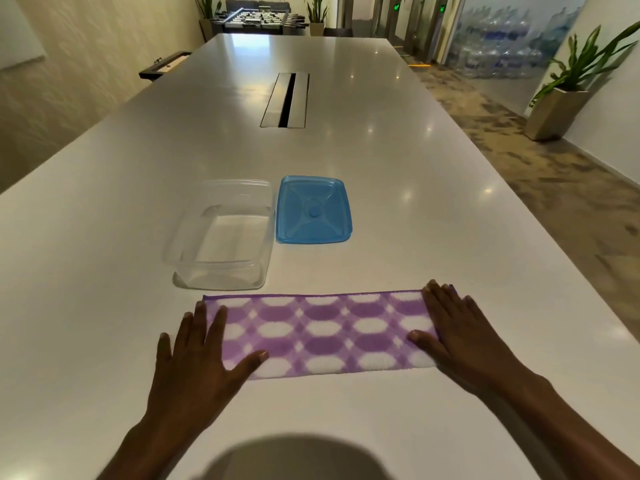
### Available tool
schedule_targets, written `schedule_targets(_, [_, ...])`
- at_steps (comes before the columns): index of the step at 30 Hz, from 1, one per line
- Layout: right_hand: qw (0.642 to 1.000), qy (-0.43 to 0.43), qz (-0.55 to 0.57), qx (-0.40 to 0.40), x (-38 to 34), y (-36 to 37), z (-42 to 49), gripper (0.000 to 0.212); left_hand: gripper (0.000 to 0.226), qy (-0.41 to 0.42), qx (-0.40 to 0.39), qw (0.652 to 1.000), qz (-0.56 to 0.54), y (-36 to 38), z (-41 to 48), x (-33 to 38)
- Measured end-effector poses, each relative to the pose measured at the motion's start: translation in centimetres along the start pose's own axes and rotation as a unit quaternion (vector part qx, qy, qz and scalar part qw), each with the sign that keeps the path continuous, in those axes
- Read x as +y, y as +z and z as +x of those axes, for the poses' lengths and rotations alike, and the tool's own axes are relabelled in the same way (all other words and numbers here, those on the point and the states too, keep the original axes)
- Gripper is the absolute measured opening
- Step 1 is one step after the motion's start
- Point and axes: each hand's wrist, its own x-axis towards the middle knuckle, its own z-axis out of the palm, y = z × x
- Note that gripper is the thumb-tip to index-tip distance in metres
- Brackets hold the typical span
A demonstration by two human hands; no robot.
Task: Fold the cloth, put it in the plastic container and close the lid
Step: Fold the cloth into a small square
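A purple and white patterned cloth (322, 332) lies on the white table (415, 237) as a long folded strip, running left to right. My left hand (197, 351) rests flat on its left end with fingers spread. My right hand (453, 327) lies flat on its right end, also spread. Neither hand grips anything. Just behind the cloth stands a clear plastic container (221, 237), open with nothing inside. Its blue lid (313, 209) lies flat on the table to the right of the container.
A metal cable slot (285, 100) is set into the table's middle, farther back. The table's right edge drops to a carpeted floor with a potted plant (561, 98). A foosball table (259, 19) stands beyond the far end.
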Motion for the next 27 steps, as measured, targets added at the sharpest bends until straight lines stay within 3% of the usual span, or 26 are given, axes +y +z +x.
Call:
schedule_targets(6, [0.998, 0.047, 0.039, 0.021, 0.8, -1.2, -0.7, 0.082, 0.109, -0.022, -0.025, 0.999, 0.009, -0.7, -0.4, -1.0])
schedule_targets(10, [0.976, 0.143, 0.058, 0.155, 0.8, -3.0, -2.3, 0.039, 0.093, 0.023, 0.071, 0.997, -0.006, -1.5, -0.9, -0.2])
schedule_targets(13, [0.962, 0.242, 0.076, 0.098, 1.2, -3.5, -4.2, 0.042, 0.07, 0.108, 0.138, 0.982, -0.066, -1.6, -0.7, 0.9])
schedule_targets(17, [0.945, 0.3, 0.114, 0.055, 1.1, -3.4, -5.0, 0.04, 0.047, 0.155, 0.13, 0.962, -0.182, -1.1, -0.5, 2.1])
schedule_targets(22, [0.935, 0.311, 0.164, 0.035, 1.3, -3.3, -3.8, 0.033, 0.048, 0.107, 0.074, 0.925, -0.357, -0.7, 0.3, 2.1])
schedule_targets(27, [0.915, 0.309, 0.251, 0.068, 0.7, -4.2, -3.1, 0.023, 0.044, 0.077, 0.067, 0.892, -0.44, -0.9, 0.9, 1.5])
